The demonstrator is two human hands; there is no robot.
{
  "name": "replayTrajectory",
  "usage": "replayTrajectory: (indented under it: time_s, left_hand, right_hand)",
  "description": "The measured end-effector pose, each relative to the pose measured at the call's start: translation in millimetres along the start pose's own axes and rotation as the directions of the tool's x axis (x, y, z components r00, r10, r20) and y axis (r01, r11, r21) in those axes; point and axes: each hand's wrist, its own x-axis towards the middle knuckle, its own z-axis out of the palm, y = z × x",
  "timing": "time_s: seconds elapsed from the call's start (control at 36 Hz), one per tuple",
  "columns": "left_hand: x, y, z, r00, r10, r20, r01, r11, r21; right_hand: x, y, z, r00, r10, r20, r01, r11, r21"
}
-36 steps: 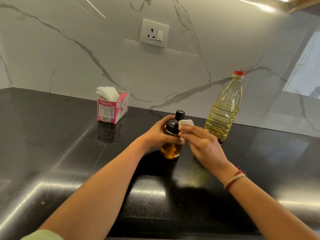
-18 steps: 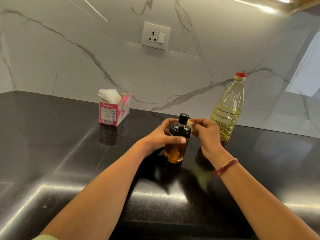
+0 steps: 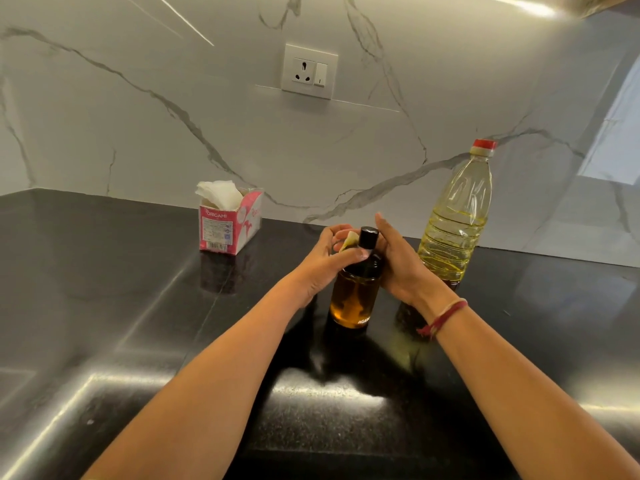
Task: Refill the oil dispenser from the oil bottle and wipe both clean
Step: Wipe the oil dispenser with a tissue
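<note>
The oil dispenser, a small glass jar of amber oil with a black top and knob, stands on the black counter at the centre. My left hand grips its black top, thumb laid across the front. My right hand curls round the right and far side of the top and holds a small crumpled tissue against the neck behind the knob. The tall clear oil bottle, with a red cap and yellow oil, stands upright just right of my right hand, by the wall.
A pink tissue box with white tissues sticking out sits at the back left of the dispenser. A marble wall with a socket runs along the back. The glossy counter stretches left and toward me.
My right hand has carried the tissue from the right of the cap round its far side to the left. My left hand keeps its grip on the dispenser top.
</note>
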Motion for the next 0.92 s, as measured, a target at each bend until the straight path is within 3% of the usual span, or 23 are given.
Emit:
replayTrajectory:
  time_s: [0.31,0.53,0.69,0.83,0.92]
  left_hand:
    - [-3.3,0.1,2.6,1.000,0.024,0.006,-0.024,1.000,-0.004]
    - [-7.1,1.5,5.5,0.999,0.021,0.032,-0.020,0.999,-0.033]
    - [-10.1,4.4,7.3,0.998,0.030,0.055,-0.028,0.999,-0.034]
    - [-9.0,3.6,5.9,0.998,0.032,0.053,-0.030,0.999,-0.037]
    - [-9.4,4.1,6.0,0.998,0.028,0.059,-0.026,0.999,-0.039]
  right_hand:
    - [-25.6,18.4,-21.7,0.986,-0.082,-0.145,0.103,0.985,0.138]
    - [-28.8,19.4,-6.3,0.919,-0.116,-0.377,0.208,0.954,0.215]
    - [-34.5,23.0,5.7,0.770,-0.248,-0.588,0.260,0.963,-0.065]
    - [-55.5,32.9,11.7,0.790,-0.357,-0.499,0.238,0.928,-0.288]
    - [-71.3,36.9,16.9,0.706,-0.562,-0.430,0.265,0.774,-0.575]
